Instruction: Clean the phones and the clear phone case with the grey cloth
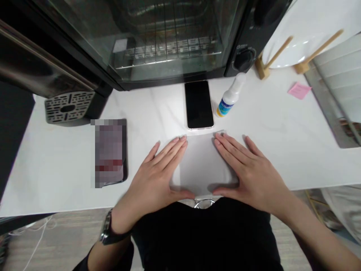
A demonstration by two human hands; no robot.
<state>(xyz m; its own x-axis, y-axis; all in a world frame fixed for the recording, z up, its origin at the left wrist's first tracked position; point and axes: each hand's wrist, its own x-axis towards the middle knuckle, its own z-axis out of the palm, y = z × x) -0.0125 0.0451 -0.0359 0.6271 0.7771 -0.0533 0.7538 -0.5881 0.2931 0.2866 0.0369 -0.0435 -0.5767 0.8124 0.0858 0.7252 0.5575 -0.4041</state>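
A pale grey cloth (pixel 201 165) lies flat on the white counter (pixel 282 143) at its near edge. My left hand (pixel 158 173) rests palm down on the cloth's left side, fingers stretched out. On the cloth's right side my right hand (pixel 248 173) lies the same way, fingers spread flat. Just beyond the cloth a black phone (pixel 199 104) lies face up with a dark screen. A small white spray bottle (pixel 230 96) with a blue label lies on its side to the phone's right.
A black toaster oven (pixel 169 37) with a glass door stands at the back. A second device (pixel 109 152) lies at the left, beside a black appliance with a drip grille (pixel 67 107). A white plate on a wooden rack (pixel 296 41), a pink note (pixel 299 90) and a metal tray (pixel 335 98) sit right.
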